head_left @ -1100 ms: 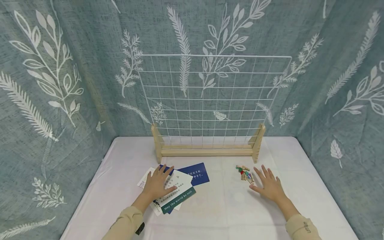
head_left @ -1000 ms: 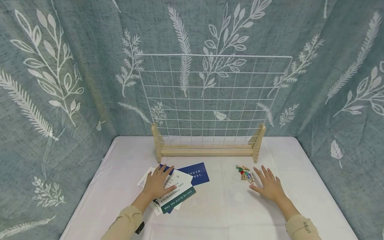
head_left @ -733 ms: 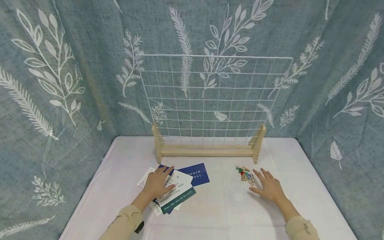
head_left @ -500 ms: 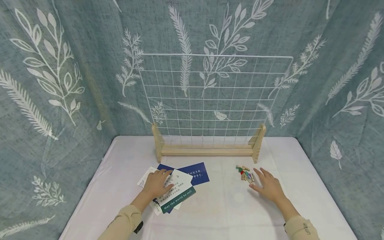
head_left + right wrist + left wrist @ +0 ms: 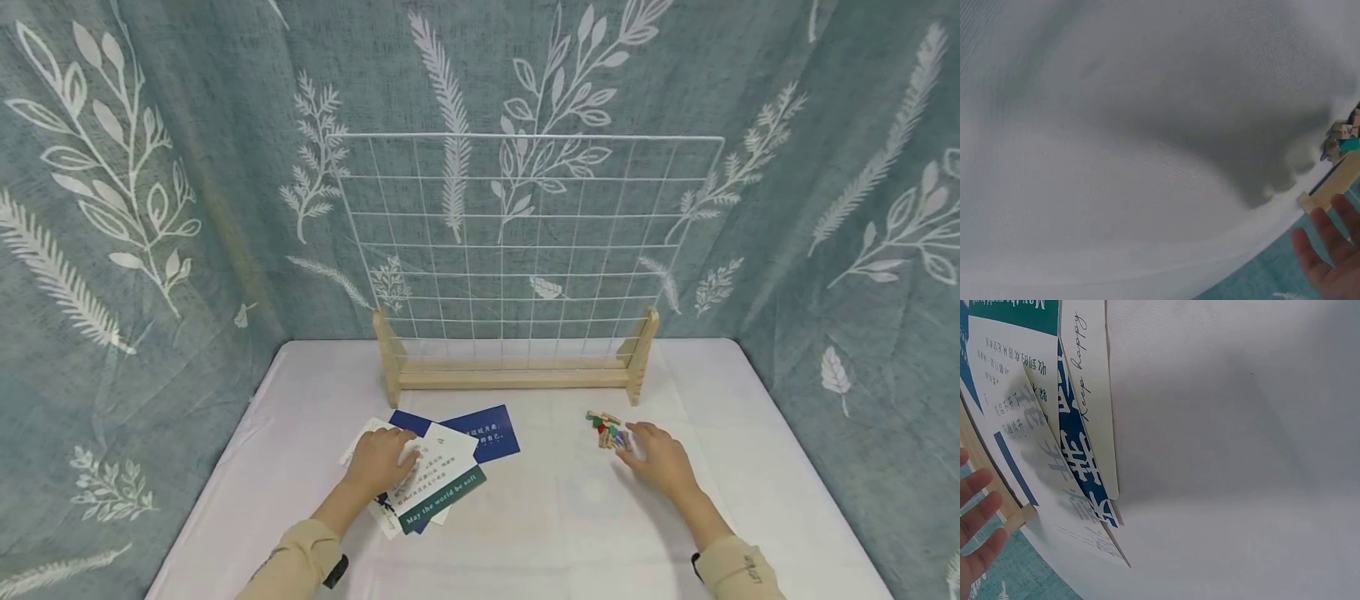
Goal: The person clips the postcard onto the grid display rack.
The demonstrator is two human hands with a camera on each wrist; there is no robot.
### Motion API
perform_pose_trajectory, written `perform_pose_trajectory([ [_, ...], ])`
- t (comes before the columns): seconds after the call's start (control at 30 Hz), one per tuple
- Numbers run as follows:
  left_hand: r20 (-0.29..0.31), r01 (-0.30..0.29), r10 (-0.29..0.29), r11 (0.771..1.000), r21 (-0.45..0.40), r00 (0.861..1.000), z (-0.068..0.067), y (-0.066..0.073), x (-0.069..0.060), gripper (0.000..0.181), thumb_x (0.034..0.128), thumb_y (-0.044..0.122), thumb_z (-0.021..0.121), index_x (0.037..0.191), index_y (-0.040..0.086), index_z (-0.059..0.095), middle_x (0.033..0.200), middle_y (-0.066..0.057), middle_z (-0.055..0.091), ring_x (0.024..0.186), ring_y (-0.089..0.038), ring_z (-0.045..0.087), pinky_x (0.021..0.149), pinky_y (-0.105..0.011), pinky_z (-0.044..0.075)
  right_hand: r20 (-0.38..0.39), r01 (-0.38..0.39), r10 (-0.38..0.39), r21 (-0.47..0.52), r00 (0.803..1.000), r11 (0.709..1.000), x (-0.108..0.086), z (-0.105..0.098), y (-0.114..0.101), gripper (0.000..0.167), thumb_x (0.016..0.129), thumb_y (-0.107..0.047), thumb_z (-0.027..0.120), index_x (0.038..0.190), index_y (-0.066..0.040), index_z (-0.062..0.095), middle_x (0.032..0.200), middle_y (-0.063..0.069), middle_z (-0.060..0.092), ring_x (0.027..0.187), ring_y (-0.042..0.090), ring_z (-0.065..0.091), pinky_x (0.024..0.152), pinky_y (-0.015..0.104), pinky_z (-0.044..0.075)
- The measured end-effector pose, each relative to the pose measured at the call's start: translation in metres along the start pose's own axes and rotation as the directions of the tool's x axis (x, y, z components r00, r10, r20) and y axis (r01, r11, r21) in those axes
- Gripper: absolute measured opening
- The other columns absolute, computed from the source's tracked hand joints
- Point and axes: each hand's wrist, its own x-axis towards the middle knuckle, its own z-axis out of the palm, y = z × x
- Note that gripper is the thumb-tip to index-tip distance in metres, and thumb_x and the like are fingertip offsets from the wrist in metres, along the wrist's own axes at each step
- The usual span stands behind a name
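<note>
Several printed cards overlap on the table at the left; on top lies a white card with a green band point(image 5: 442, 500), and a dark blue card point(image 5: 495, 435) sticks out to the right. Over the pile's left part is my left hand point(image 5: 373, 462), holding nothing. Its fingers look relaxed and spread in the left wrist view, where a card reading "Keep happy" point(image 5: 1088, 362) also shows. A small heap of coloured and plain wooden clothespins point(image 5: 606, 429) lies at the right. Just right of them hovers my right hand point(image 5: 663, 462), fingers loosely bent, grasping nothing, its shadow on the cloth.
Behind the cards and clothespins stands a white wire grid upright in a wooden base point(image 5: 517, 380). A white cloth covers the table point(image 5: 570, 533). Blue-green leaf-patterned curtains point(image 5: 247, 167) enclose the back and both sides.
Both hands have drawn their fingers in from a wider spread. The left has shifted slightly left over the cards, and the right slightly closer to the clothespins. Cards and clothespins lie as before.
</note>
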Motion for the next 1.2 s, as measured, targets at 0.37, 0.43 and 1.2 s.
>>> perform_pose_trajectory([
  [0.37,-0.101,0.011,-0.013,1.000,-0.025,0.995,-0.009,-0.013,-0.004,0.020,0.0841,0.021,0.068,0.097,0.006,0.070,0.090,-0.012,0.073,0.081,-0.030,0.068,0.071,-0.043,0.054,0.107,-0.117,0.112,0.043,0.988,0.992,0.004,-0.003,-0.008,0.031,0.086,-0.018,0.066,0.109,0.003,0.065,0.104,0.023,0.068,0.090,0.037,0.066,0.076,0.048,0.054],
  [0.43,-0.104,0.018,-0.021,0.999,-0.029,0.994,-0.010,-0.016,-0.005,0.020,0.0844,0.020,0.067,0.097,0.006,0.070,0.090,-0.012,0.073,0.080,-0.030,0.068,0.071,-0.043,0.054,0.116,-0.122,0.115,0.052,0.986,0.991,0.003,-0.002,-0.010,0.030,0.087,-0.017,0.065,0.109,0.003,0.065,0.103,0.023,0.068,0.088,0.036,0.067,0.075,0.046,0.055],
  [1.2,0.040,0.256,-0.253,0.958,-0.130,0.967,-0.002,-0.048,-0.015,0.049,0.0829,0.025,0.069,0.121,-0.004,0.057,0.110,-0.028,0.062,0.096,-0.044,0.061,0.075,-0.054,0.052,0.076,-0.070,0.060,0.135,0.995,0.988,-0.004,0.004,-0.050,0.025,0.083,-0.015,0.070,0.104,-0.002,0.067,0.092,0.012,0.071,0.081,0.028,0.067,0.072,0.042,0.055],
])
